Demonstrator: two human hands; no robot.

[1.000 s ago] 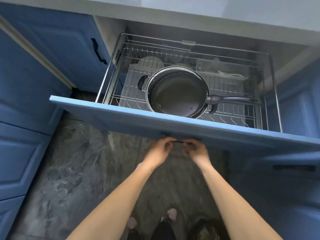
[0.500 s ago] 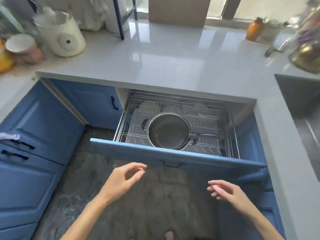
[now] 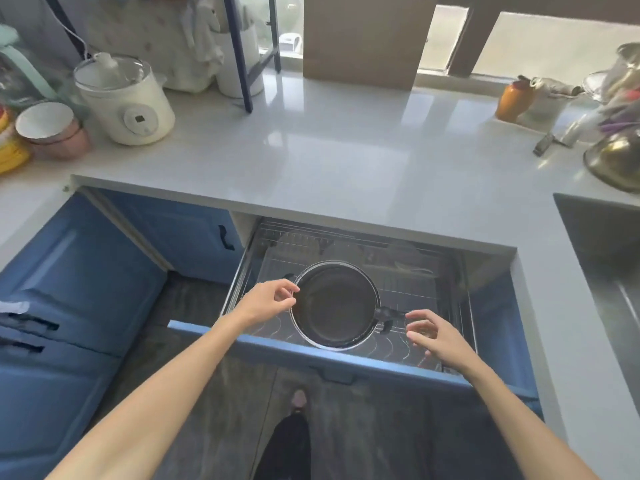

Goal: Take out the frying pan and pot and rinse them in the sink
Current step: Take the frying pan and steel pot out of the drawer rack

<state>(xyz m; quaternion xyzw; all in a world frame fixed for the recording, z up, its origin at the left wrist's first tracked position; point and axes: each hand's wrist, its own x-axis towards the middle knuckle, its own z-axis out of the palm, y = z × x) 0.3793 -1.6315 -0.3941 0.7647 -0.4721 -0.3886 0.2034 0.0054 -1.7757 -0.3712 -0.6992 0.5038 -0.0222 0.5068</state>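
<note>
Open drawer (image 3: 346,362) under the table (image 3: 329,150), wire rack (image 3: 398,344) inside.

- Frying pan (image 3: 337,304): dark, sits at the middle of the rack, handle (image 3: 391,313) pointing right. It appears nested in the pot (image 3: 322,344), of which only a steel rim and a black side grip at the left show.
- Left hand (image 3: 270,301): over the drawer just beside the pan's left rim, fingers loosely curled, holding nothing. Touching the rim or not, cannot tell.
- Right hand (image 3: 434,336): fingers spread and relaxed, near the end of the pan handle, not closed round it. Nothing held.
- Sink (image 3: 609,254): set in the table at the far right, well apart from the drawer.

Step in hand, as I judge it: taking hold of the pan to lift it out.
- Wrap the right hand fully round the handle before lifting; a fingertip pinch would let the pan tip.
- Steady the far rim with the left hand, or hold the pot down by its side grip so the two separate cleanly.
- Lift straight up clear of the drawer front and the table's edge above, then carry it right to the sink.

Count:
- frying pan: one
- pot: one, mostly hidden
- drawer open: one
- sink: one
- hands: two, both free
- pale crockery at the back of the rack: blurred, not countable
- on the table: one white cooker (image 3: 128,98), one orange bottle (image 3: 512,100)
</note>
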